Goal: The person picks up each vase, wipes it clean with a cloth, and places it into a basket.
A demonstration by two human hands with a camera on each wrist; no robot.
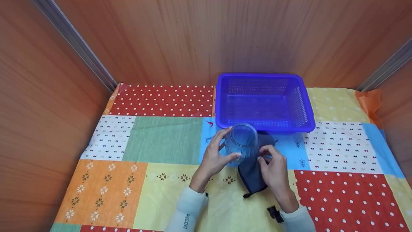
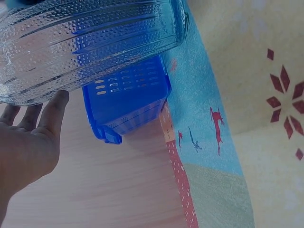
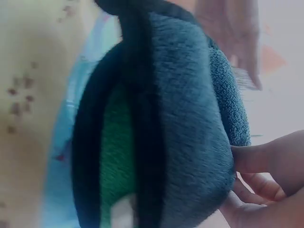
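Note:
A clear glass jar (image 1: 243,145) with a ribbed, dotted wall stands in my left hand (image 1: 213,159), fingers on its far side and thumb near its front. In the left wrist view the jar (image 2: 95,47) crosses the top, above the fingers. My right hand (image 1: 273,169) pinches a dark grey cloth (image 1: 252,178) with black edging, close beside the jar. The right wrist view shows the fluffy cloth (image 3: 190,114) folded, with a green face and a small white label inside, and the right hand's fingers (image 3: 254,159) at its edge.
A purple plastic basket (image 1: 265,129) with slotted walls stands just behind the jar, against the wooden back panel (image 1: 193,42). A patchwork-print tablecloth (image 1: 164,138) covers the table. Wooden panels close in the left and right sides. A bit of orange cloth (image 1: 370,104) lies at the far right corner.

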